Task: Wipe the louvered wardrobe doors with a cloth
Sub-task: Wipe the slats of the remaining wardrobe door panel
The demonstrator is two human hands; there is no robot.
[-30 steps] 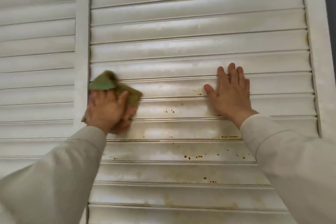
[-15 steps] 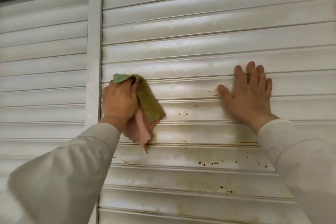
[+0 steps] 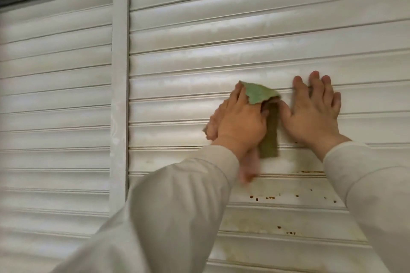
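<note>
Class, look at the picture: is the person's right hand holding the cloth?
No: the right hand lies flat and empty on the door slats, while the left hand holds the cloth.

the left hand (image 3: 240, 121) covers the middle of the cloth (image 3: 260, 95), whose pink tail blurs below the wrist. both sleeves run off the bottom edge. the louvered door (image 3: 221, 35) is cut by the right and bottom edges.
</note>
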